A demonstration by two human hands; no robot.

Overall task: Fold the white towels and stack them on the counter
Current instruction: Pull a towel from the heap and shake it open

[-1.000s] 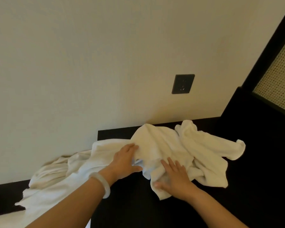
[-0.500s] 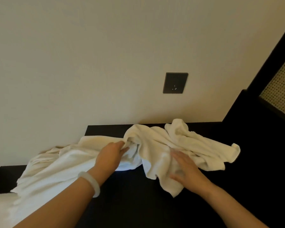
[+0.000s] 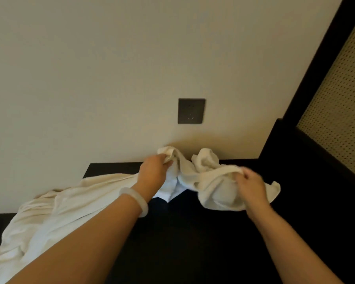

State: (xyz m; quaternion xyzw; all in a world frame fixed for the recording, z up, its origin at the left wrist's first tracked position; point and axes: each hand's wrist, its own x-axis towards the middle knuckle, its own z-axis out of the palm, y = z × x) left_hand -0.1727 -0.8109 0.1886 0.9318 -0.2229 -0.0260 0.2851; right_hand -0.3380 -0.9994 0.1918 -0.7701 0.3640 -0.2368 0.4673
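Note:
A crumpled white towel (image 3: 205,175) hangs bunched between my two hands above the dark counter (image 3: 193,242). My left hand (image 3: 155,171) grips one edge of it, raised near the wall. My right hand (image 3: 252,186) pinches another edge further right, with cloth sagging below it. A second, larger white towel (image 3: 55,210) lies spread and rumpled on the left, running off the counter's left end under my left forearm.
A cream wall stands right behind the counter with a dark socket plate (image 3: 191,111) above the towel. A dark frame with a perforated cream panel (image 3: 340,103) rises on the right. A pale bangle (image 3: 136,201) sits on my left wrist.
Both hands went from lying flat on the towel to gripping its edges. They have lifted it off the counter, the left hand rising toward the wall and the right moving right.

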